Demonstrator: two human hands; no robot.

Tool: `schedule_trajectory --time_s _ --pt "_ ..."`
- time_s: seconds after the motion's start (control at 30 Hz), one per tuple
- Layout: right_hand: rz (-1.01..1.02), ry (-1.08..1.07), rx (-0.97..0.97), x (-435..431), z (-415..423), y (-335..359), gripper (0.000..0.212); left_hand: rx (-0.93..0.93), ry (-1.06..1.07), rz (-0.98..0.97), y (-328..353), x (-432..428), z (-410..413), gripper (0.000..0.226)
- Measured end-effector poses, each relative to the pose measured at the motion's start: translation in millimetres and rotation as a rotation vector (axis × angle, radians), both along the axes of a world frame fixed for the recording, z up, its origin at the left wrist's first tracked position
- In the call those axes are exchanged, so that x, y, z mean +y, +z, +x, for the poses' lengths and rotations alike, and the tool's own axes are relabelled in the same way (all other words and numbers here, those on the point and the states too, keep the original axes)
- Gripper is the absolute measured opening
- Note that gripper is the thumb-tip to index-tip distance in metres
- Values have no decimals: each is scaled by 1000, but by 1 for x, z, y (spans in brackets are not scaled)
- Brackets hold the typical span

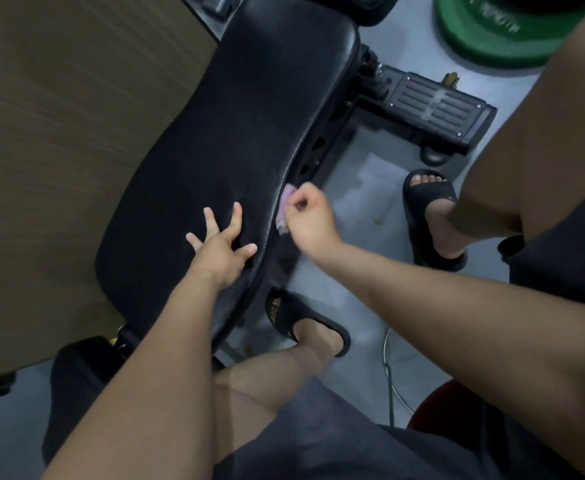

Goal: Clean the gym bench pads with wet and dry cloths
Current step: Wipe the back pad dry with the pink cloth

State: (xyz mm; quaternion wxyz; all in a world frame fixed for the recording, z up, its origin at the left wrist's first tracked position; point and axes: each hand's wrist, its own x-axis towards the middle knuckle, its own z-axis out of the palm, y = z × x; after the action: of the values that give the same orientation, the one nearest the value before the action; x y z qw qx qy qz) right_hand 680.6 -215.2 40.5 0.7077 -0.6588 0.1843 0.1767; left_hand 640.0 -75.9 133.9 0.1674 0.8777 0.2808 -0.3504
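The left hand [222, 242] rests flat, fingers spread wide, on the long black padded vinyl bench pad [235, 140]. The right hand [310, 216] has its fingers curled tight round a small crumpled pink cloth [285, 211], which it holds against the pad's right side edge. Black slide sandals [429, 216] stand on the pale grey floor [363, 188] just beside the bench.

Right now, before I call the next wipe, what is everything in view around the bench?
bench pad: one, black, centre, running diagonally
cloth: one, pink, at the pad's right edge
wooden panel: one, brown, left
weight plate: one, green, top right
ribbed footplate: one, black, right of the pad
floor: grey, under the bench
sandals: two, black, on the feet
left hand: flat on the pad, fingers spread
right hand: grips the cloth
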Motion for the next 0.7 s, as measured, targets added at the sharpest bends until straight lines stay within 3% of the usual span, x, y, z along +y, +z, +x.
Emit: schedule_trajectory --time_s 0.17,0.37,0.47,0.57,0.7 --pt "60 -130 -35 -20 61 -1 26 12 -22 5 1 2 0 77" --pt "113 -404 59 -47 120 13 33 30 3 16 4 -4 0 77" --pt "167 -346 106 -31 102 9 22 41 21 30 10 -13 0 78" --pt "257 -268 161 -37 96 10 28 97 0 76 17 -21 11 77" --pt "145 -434 88 -72 152 22 30 76 -89 171 20 -14 33 58"
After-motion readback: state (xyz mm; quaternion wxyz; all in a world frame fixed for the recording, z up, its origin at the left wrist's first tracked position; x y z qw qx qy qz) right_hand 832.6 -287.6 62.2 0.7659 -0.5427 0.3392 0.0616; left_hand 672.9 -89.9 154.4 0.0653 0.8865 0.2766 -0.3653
